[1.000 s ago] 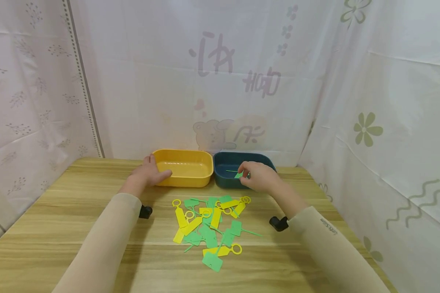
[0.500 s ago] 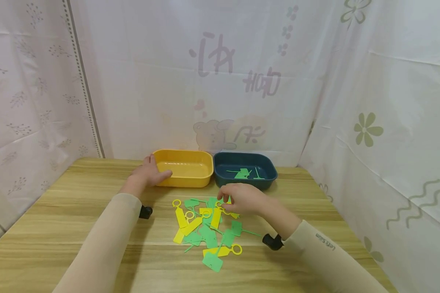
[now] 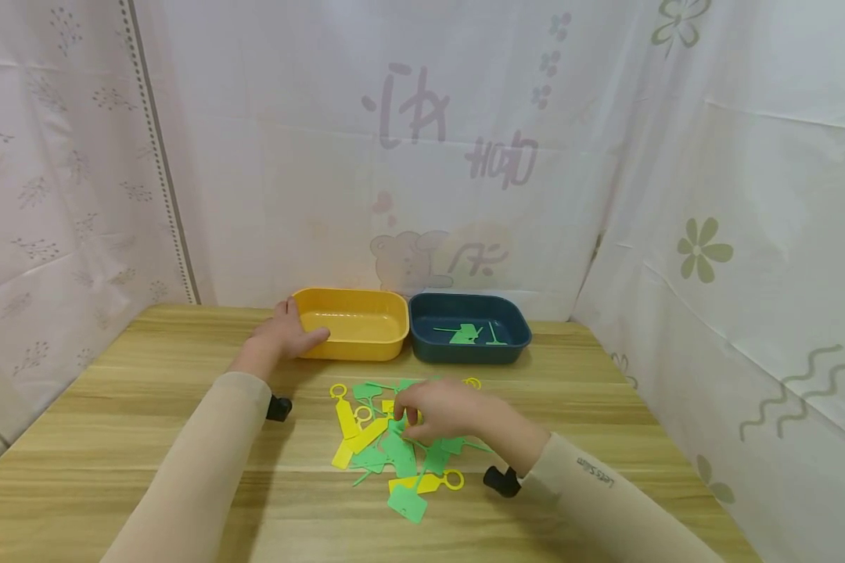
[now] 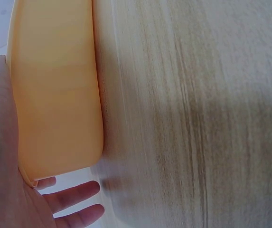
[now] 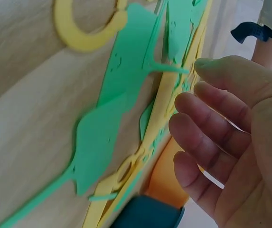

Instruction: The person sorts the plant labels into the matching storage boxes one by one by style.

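Note:
My left hand [image 3: 278, 338] rests at the left end of a yellow plastic bin [image 3: 387, 350]; its thumb lies over the rim, and the left wrist view shows fairly straight fingers by the end wall. My right hand [image 3: 445, 408] hovers over a mixed pile, fingers loosely bent, with nothing visible between thumb and fingers. Its thumb tip looks close to the stem of a green tag [image 5: 128, 61]. Flat green tags with thin stems, such as one green tag [image 3: 408, 503] in front, overlap yellow tags with ring ends, such as a yellow tag [image 3: 348, 418]. The hand hides part of the pile.
Beside the yellow bin stands a dark blue bin [image 3: 472, 356], with a few green tags [image 3: 465, 334] inside. Both bins stand at the back of the wooden table [image 3: 148, 391], before a patterned curtain [image 3: 289, 156]. Black wrist mounts [image 3: 501, 481] stick out below the sleeves.
My right hand has come from above the dark blue bin toward me and left, over the pile. Green tags in that bin are now uncovered. My left hand has stayed put.

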Available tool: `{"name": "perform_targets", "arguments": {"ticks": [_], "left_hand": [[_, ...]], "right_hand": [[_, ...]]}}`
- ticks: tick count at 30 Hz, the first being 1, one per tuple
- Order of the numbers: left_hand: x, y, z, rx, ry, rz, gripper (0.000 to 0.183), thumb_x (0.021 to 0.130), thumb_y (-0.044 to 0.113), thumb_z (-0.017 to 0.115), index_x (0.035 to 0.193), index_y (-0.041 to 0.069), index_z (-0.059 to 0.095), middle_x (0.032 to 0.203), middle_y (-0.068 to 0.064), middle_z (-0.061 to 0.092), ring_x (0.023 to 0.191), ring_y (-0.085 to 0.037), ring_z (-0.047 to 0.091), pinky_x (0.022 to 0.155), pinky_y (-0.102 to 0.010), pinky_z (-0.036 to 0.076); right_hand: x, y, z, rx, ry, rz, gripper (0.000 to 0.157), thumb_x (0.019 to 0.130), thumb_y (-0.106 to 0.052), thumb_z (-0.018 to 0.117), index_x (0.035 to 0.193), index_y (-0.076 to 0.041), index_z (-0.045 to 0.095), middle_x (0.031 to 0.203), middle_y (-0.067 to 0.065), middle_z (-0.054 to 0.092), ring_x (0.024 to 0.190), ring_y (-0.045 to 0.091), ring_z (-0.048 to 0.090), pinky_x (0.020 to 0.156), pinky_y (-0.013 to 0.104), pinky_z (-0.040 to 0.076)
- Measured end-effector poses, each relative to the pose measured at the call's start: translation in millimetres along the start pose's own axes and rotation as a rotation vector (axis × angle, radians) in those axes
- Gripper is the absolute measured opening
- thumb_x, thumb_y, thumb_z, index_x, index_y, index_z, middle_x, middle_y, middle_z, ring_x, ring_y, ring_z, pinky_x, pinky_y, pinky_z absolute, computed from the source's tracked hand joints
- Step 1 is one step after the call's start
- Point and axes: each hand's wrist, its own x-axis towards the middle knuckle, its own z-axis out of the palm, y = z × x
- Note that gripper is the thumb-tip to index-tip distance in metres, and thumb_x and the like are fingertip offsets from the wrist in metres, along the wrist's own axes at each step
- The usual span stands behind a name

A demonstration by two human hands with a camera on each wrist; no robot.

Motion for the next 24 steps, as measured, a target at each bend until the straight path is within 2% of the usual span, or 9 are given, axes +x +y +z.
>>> {"name": "perform_targets", "arguments": {"ticks": [6, 17, 24], "left_hand": [[0.4, 0.3, -0.2, 0.003, -0.009, 0.004, 0.119, 0.103, 0.072, 0.044, 0.169, -0.015, -0.006, 0.179, -0.038, 0.001, 0.150, -0.065, 0.041, 0.125, -0.075, 0.033], [-1.8, 2.6, -3.3, -0.003, -0.011, 0.004, 0.119, 0.104, 0.071, 0.045, 0.168, -0.016, -0.006, 0.178, -0.040, 0.002, 0.149, -0.065, 0.042, 0.125, -0.075, 0.034], [-1.8, 2.6, -2.4, 0.002, -0.003, 0.003, 0.118, 0.104, 0.070, 0.045, 0.168, -0.015, -0.006, 0.179, -0.038, 0.002, 0.149, -0.065, 0.043, 0.125, -0.075, 0.034]], "right_hand": [[9.0, -6.1, 6.2, -0.055, -0.009, -0.009, 0.018, 0.100, -0.031, 0.079, 0.117, -0.027, 0.076, 0.092, -0.019, 0.068, 0.083, 0.000, 0.059, 0.075, 0.023, 0.051], [17.6, -11.0, 11.4, -0.059, -0.009, -0.049, 0.014, 0.101, -0.024, 0.080, 0.115, -0.023, 0.077, 0.090, -0.014, 0.066, 0.082, 0.003, 0.057, 0.080, 0.023, 0.052], [18.3, -11.1, 11.9, 0.022, -0.014, -0.064, 0.016, 0.100, -0.016, 0.077, 0.114, -0.023, 0.078, 0.090, -0.015, 0.066, 0.082, 0.003, 0.057, 0.079, 0.021, 0.051]]}}
